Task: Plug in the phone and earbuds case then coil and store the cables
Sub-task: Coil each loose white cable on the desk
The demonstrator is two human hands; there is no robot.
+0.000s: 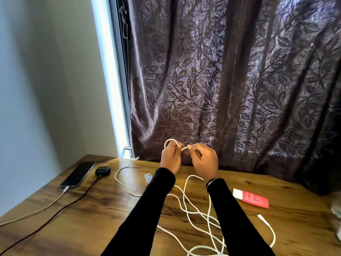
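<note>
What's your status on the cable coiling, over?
Left hand and right hand both shut on long white cable, first loop formed. Black phone and dark earbuds case plugged in. Red card packet clear of the tangle.

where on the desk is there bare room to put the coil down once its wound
Bare wood lies on the table between the black cable and the left sleeve, and at the back right between the right hand and the red packet. It is crowded under and between the forearms, where loose white cable sprawls, and by the phone and earbuds case.

No legible text or labels
</note>
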